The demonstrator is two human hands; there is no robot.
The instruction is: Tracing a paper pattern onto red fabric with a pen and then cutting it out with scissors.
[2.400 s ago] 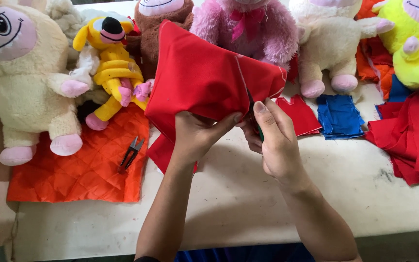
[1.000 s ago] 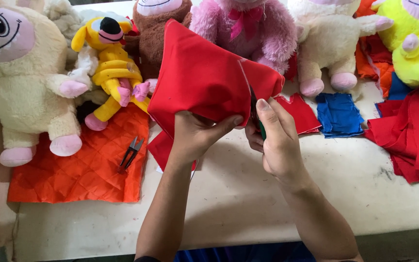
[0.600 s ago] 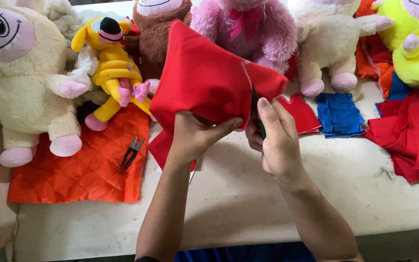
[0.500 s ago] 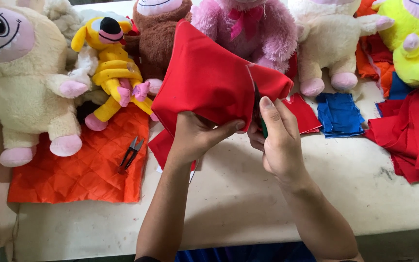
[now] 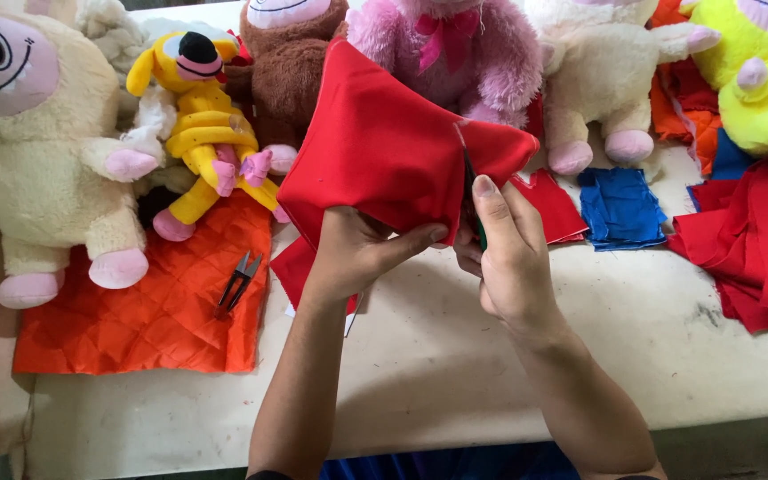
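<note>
A large piece of red fabric [image 5: 384,151] is held up above the table edge. My left hand [image 5: 353,253] grips its lower edge, thumb stretched to the right. My right hand [image 5: 508,258] is closed on a pair of scissors [image 5: 470,191] with a green handle. The dark blades point up into the fabric's right part, where a slit shows. The handle is mostly hidden by my fingers. Another red piece [image 5: 300,267] lies flat under my left wrist.
Soft toys line the back: cream [image 5: 37,151], yellow [image 5: 202,124], brown [image 5: 286,71], pink [image 5: 455,53], white [image 5: 597,71], bright yellow [image 5: 757,80]. An orange quilted cloth [image 5: 135,329] carries small thread snips [image 5: 237,280]. Blue scraps [image 5: 620,209] and stacked red cloth [image 5: 757,240] lie on the right.
The red fabric has shifted a little up and to the right, and the scissor blades sit slightly higher in it. Both hands stay in nearly the same place.
</note>
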